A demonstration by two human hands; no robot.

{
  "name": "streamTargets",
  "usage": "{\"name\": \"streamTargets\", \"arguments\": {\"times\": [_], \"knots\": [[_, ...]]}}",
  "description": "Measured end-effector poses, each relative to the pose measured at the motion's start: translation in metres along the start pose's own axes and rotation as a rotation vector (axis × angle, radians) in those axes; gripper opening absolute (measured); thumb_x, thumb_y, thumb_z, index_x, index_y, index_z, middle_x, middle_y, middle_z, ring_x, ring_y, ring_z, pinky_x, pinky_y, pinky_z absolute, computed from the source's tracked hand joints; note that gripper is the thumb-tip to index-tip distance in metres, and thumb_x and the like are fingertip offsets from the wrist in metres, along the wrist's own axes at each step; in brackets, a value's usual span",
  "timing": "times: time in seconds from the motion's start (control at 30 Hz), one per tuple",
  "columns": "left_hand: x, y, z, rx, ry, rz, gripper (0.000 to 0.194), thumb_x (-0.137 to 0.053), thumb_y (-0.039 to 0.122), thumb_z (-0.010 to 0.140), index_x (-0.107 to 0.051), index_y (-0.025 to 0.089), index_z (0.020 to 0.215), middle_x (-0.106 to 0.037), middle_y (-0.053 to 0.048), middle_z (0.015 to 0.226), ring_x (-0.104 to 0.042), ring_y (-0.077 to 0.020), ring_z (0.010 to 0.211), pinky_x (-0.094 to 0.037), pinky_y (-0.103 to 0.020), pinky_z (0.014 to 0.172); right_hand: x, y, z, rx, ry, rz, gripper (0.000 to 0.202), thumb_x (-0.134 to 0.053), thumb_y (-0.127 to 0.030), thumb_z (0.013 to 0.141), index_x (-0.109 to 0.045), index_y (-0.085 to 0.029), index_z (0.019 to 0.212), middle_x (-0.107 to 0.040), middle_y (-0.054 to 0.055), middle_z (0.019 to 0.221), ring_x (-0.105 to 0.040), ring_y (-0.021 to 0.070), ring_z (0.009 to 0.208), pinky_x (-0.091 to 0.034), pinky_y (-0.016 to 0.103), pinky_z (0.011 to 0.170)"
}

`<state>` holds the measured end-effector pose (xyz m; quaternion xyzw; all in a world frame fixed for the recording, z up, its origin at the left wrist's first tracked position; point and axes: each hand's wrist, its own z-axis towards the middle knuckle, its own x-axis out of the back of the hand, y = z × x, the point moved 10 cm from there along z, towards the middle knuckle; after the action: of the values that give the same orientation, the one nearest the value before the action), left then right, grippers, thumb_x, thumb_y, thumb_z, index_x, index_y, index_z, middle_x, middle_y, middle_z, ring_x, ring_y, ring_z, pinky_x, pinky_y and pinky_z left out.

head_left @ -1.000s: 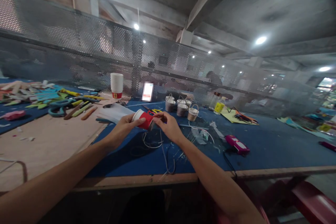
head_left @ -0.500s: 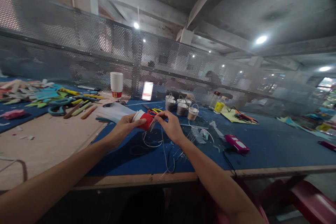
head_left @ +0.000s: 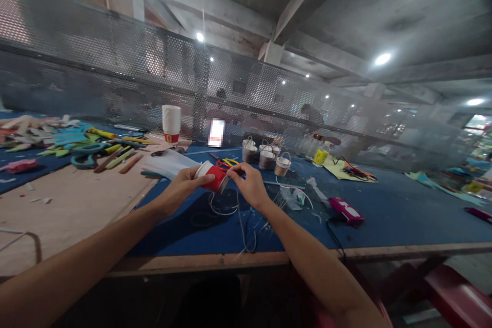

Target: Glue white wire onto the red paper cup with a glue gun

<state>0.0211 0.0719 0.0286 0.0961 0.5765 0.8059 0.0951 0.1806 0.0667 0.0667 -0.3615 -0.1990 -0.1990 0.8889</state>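
Observation:
A red and white paper cup (head_left: 217, 177) lies tilted in my left hand (head_left: 185, 186), its white rim toward the left and its base toward the right. The fingers of my right hand (head_left: 246, 182) are pinched together at the base end of the cup, on a thin grey cord (head_left: 241, 220) that hangs down to the blue table mat. A loop of pale cord (head_left: 223, 213) lies below the cup. Behind my hands are red-handled and yellow-handled tools (head_left: 227, 163).
Small handled baskets (head_left: 266, 157) stand behind my right hand. A stack of paper cups (head_left: 171, 124) is at the back left, near scissors (head_left: 85, 156) and coloured strips. To the right are a yellow-labelled bottle (head_left: 321, 155) and a magenta box (head_left: 346, 211). A mesh partition (head_left: 184, 77) runs behind.
The cup has turned slightly in my left hand, so more of its printed red side shows. Both hands stay in nearly the same place.

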Motion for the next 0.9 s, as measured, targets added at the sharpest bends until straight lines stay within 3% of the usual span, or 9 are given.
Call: {"name": "streamTargets", "arguments": {"times": [0.27, 0.43, 0.7, 0.8, 0.9], "knots": [[-0.001, -0.002, 0.001, -0.002, -0.007, -0.032, 0.022, -0.074, 0.035, 0.077, -0.075, 0.017, 0.090, -0.076, -0.005, 0.083, -0.065, -0.0212, 0.075, -0.047, -0.032, 0.074, -0.001, 0.004, 0.001, -0.049, -0.019, 0.031, 0.014, -0.063, -0.033, 0.089, -0.068, -0.020, 0.086, -0.071, 0.002, 0.085, -0.064, 0.0172, 0.080, -0.047, 0.028, 0.079], [0.007, -0.003, 0.001, 0.003, 0.063, 0.006, 0.023, -0.076, 0.039, 0.075, -0.076, 0.019, 0.086, -0.076, -0.006, 0.084, -0.066, -0.0239, 0.076, -0.049, -0.034, 0.074, 0.001, -0.001, 0.000, -0.005, -0.011, 0.071, 0.019, -0.060, -0.037, 0.092, -0.069, -0.020, 0.088, -0.070, 0.003, 0.088, -0.063, 0.0171, 0.081, -0.047, 0.028, 0.080], [0.023, -0.001, 0.003, -0.042, 0.155, -0.017, 0.027, -0.075, 0.039, 0.076, -0.076, 0.018, 0.093, -0.076, -0.006, 0.086, -0.065, -0.0222, 0.077, -0.047, -0.032, 0.074, 0.006, -0.031, -0.003, 0.204, -0.011, 0.003, 0.025, -0.056, -0.042, 0.095, -0.070, -0.022, 0.088, -0.067, 0.006, 0.096, -0.061, 0.0202, 0.097, -0.045, 0.032, 0.091], [0.027, 0.000, 0.003, -0.049, 0.182, -0.021, 0.028, -0.076, 0.040, 0.074, -0.076, 0.017, 0.091, -0.076, -0.006, 0.085, -0.065, -0.0223, 0.078, -0.046, -0.031, 0.074, 0.028, -0.013, 0.001, 0.097, 0.044, -0.130, 0.026, -0.052, -0.042, 0.096, -0.068, -0.022, 0.093, -0.067, 0.006, 0.097, -0.062, 0.0194, 0.092, -0.046, 0.031, 0.086], [0.028, -0.003, 0.005, -0.032, 0.187, -0.047, 0.032, -0.078, 0.041, 0.072, -0.075, 0.016, 0.092, -0.076, -0.007, 0.087, -0.065, -0.0233, 0.080, -0.046, -0.032, 0.073, 0.044, 0.031, -0.002, -0.173, -0.054, -0.384, 0.025, -0.058, -0.046, 0.091, -0.067, -0.023, 0.092, -0.069, 0.003, 0.087, -0.064, 0.0191, 0.081, -0.043, 0.029, 0.074]]}}
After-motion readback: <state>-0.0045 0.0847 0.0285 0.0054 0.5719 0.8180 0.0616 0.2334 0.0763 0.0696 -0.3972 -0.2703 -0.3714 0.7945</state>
